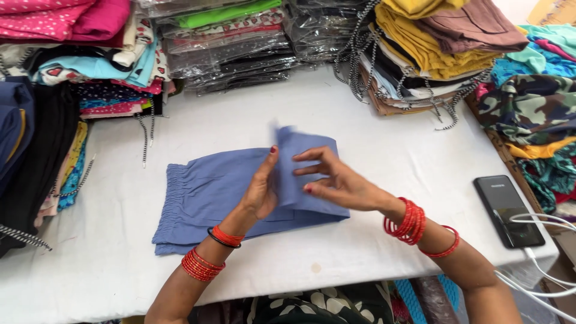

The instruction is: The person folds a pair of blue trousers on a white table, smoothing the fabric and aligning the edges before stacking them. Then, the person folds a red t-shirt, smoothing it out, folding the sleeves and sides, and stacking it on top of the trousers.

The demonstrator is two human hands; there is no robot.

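Folded clothes stacks (78, 60) at table's (390, 156) far edge; plastic-wrapped packs (234, 42) between; black phone, perhaps power bank (508, 210), cabled right.

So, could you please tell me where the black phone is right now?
The black phone lies at the right edge of the white table in the head view, beyond the right hand, with white cables attached.
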